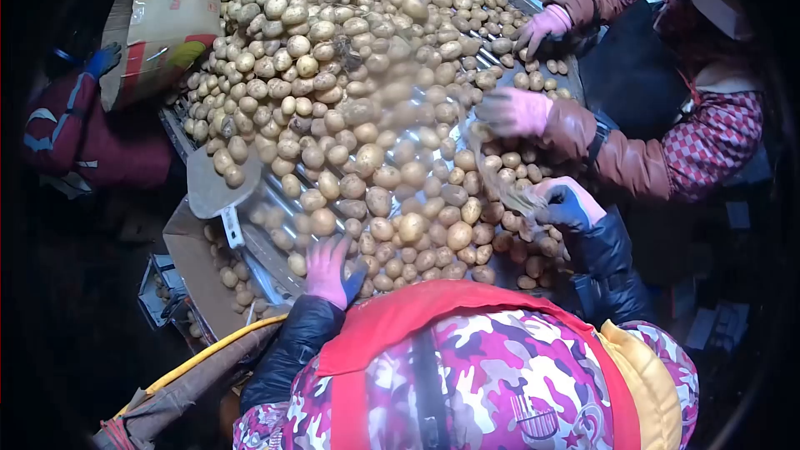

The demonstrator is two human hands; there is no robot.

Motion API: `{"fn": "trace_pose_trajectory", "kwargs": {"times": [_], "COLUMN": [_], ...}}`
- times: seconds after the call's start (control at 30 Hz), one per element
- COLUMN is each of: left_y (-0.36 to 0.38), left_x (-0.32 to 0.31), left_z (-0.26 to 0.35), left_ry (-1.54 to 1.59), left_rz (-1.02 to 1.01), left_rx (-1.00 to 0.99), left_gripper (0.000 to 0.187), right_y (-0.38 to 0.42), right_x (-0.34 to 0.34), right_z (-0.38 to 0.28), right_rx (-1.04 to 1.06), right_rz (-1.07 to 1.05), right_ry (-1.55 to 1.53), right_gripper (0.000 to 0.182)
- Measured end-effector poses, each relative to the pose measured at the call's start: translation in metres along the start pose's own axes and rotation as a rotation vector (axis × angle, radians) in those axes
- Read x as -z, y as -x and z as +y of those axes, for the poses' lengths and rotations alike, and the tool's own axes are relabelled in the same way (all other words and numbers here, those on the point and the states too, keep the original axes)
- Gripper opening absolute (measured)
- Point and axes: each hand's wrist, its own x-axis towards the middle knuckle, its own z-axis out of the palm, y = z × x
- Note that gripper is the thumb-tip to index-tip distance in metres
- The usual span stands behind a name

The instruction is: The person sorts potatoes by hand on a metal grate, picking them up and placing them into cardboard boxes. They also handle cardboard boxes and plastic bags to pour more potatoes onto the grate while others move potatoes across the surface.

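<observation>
My left hand [330,273], in a pink and blue work glove, rests with its fingers stretched out at the near edge of the potatoes [411,227]. Potatoes lie right at its fingertips. My right hand [570,203], gloved the same way, has its fingers closed on a limp, pale, see-through strip [493,168] that looks like plastic film. This strip trails up and left over the potatoes, towards a co-worker's gloved hand [515,112]. Metal rollers [287,204] show between the potatoes.
A co-worker's other hand [543,28] reaches among potatoes at the upper right. Another person [96,129] holds a cardboard box [173,25] at the left. A flat scoop [218,187] lies on the left edge, above a carton [196,262] with potatoes inside.
</observation>
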Motion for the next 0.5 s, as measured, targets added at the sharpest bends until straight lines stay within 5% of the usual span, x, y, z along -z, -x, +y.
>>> {"fn": "trace_pose_trajectory", "kwargs": {"times": [0.17, 0.23, 0.3, 0.37, 0.5], "left_y": [0.016, 0.005, 0.016, 0.011, 0.000], "left_x": [0.000, -0.006, 0.000, -0.005, -0.004], "left_z": [0.013, 0.001, 0.001, 0.001, 0.001], "left_ry": [0.058, 0.036, 0.009, 0.040, 0.042], "left_rz": [0.012, 0.070, 0.066, 0.077, 0.025], "left_rx": [0.008, -0.016, -0.028, -0.039, -0.015], "left_gripper": [0.065, 0.063, 0.063, 0.063, 0.067], "right_y": [0.009, -0.029, -0.046, -0.068, -0.089], "right_x": [-0.016, -0.010, -0.026, -0.019, -0.058], "right_z": [-0.043, -0.024, -0.031, 0.006, 0.009], "right_rx": [-0.024, 0.135, -0.013, 0.091, -0.020], "right_rz": [0.100, 0.223, 0.327, 0.469, 0.451], "right_ry": [0.148, 0.233, 0.381, 1.071, 1.190], "right_gripper": [0.028, 0.020, 0.021, 0.031, 0.062]}}
